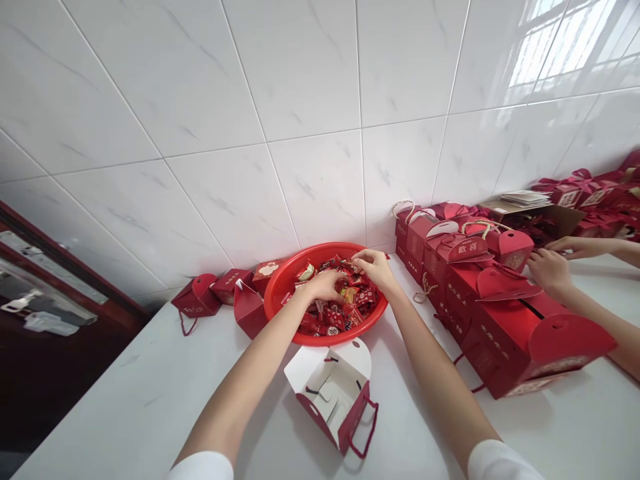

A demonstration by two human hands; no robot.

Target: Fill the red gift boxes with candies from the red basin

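Hands both in the red basket [277, 313], apart. Left hand [327, 287] over the wrapped candies [350, 317], fingers curled down among them; right hand [374, 265] at the far right part, fingertips at a wrapper; grip unclear on both. Open box [333, 393], white inside, on worktop [200, 400] just nearer the wearer than basket. Red boxes [470, 293] in rows to the right; another person's hands [550, 267] beyond.
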